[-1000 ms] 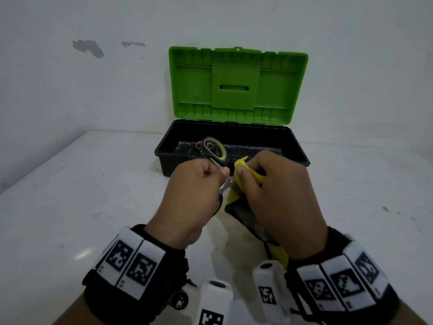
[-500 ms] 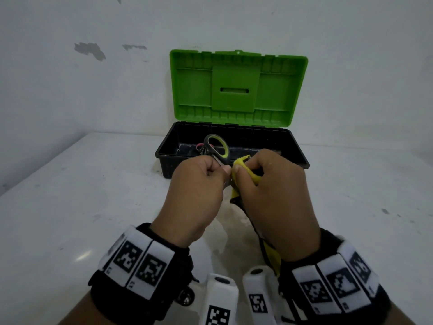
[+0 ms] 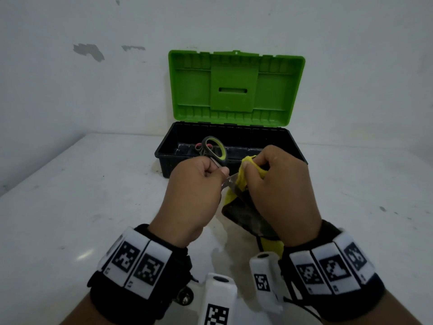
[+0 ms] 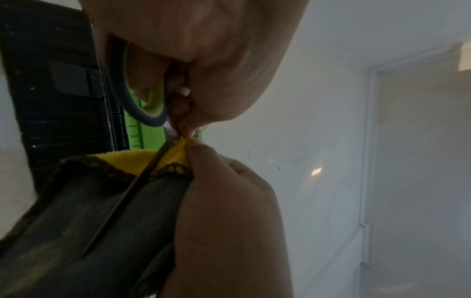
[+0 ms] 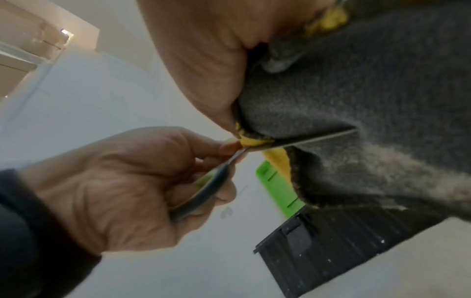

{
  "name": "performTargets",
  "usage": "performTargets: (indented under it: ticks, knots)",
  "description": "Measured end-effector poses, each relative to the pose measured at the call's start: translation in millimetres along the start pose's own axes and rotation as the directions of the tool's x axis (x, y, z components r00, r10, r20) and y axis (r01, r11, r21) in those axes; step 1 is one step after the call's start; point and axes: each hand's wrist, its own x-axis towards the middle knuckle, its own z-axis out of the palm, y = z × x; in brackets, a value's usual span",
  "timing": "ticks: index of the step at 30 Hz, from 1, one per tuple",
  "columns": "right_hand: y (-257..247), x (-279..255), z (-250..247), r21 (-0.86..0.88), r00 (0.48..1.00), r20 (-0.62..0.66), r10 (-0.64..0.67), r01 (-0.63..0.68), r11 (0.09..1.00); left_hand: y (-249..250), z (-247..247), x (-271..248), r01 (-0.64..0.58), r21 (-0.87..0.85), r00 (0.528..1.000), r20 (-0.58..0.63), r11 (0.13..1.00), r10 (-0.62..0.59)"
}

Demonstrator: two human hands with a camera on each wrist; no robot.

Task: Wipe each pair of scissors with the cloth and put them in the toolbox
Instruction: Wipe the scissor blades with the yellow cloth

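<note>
Pinching a yellow microfibre cloth with a dark grey soiled face (image 3: 243,184) between thumb and curled fingers (image 3: 251,171) of the right hand (image 3: 281,191), folded over the steel blade of grey-and-lime-handled scissors (image 3: 214,148). Gripping those scissors at the handle end with the clenched fingers (image 3: 210,171) of the left hand (image 3: 194,198), thumb and forefinger meeting just beside the blade's root. Showing, from the left wrist, the blade as a thin dark line (image 4: 132,187) running down across the cloth (image 4: 122,161), with the right thumb tip (image 4: 201,153) pressing the yellow edge against it and the lime-lined handle loop (image 4: 150,113) tucked under the left palm. Showing, from the right wrist, the blade (image 5: 313,138) emerging from the yellow fold (image 5: 252,142) into the grey nap, left fingers (image 5: 224,147) closed round the dark handle.

Hanging below the right hand toward the wrist, the rest of the cloth, grey face up, yellow corner near the cuff. Held in the air above the white desk (image 3: 82,207), both hands side by side, nearly touching at the fingertips. Projecting up past the left knuckles, one handle loop, overlapping the front rim of the toolbox in the head view.

Standing on the desk just beyond the hands, a black plastic toolbox with an upright green lid (image 3: 234,90), open, against a white wall. Lying inside at the left, something with red handles (image 3: 199,145), too small to tell more. Wrapped round both wrists, black bands with white square-patterned tags (image 3: 138,261).
</note>
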Motion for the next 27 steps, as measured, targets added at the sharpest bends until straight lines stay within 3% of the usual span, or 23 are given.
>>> performTargets:
  ticks: [6, 10, 18, 22, 24, 27]
  knots:
    - [-13, -11, 0, 0.03, 0.993, 0.022, -0.112, 0.112, 0.993, 0, -2, -1, -0.007, -0.058, 1.0, 0.01, 0.998, 0.008]
    - [11, 1, -4, -0.02, 0.998, -0.013, -0.056, 0.055, 0.998, -6, -3, -4, 0.003, -0.063, 1.0, -0.013, 0.998, -0.004]
    - [35, 19, -32, 0.126, 0.994, -0.025, 0.105, -0.101, 0.987, -5, -13, -4, 0.024, -0.049, 1.0, 0.008, 0.999, -0.023]
    - [9, 15, -44, 0.186, 1.0, 0.026, -0.018, 0.012, 0.982, -2, -11, -1, -0.003, -0.052, 1.0, -0.01, 0.999, 0.003]
    - [-4, 7, -37, 0.143, 0.992, 0.073, -0.098, 0.087, 0.986, 0, -7, -3, -0.025, -0.073, 1.0, -0.002, 0.997, 0.025]
    - [-4, 1, -27, 0.034, 0.987, 0.033, -0.154, 0.153, 0.988, 2, -5, -8, -0.052, -0.081, 0.999, -0.014, 0.995, 0.051]
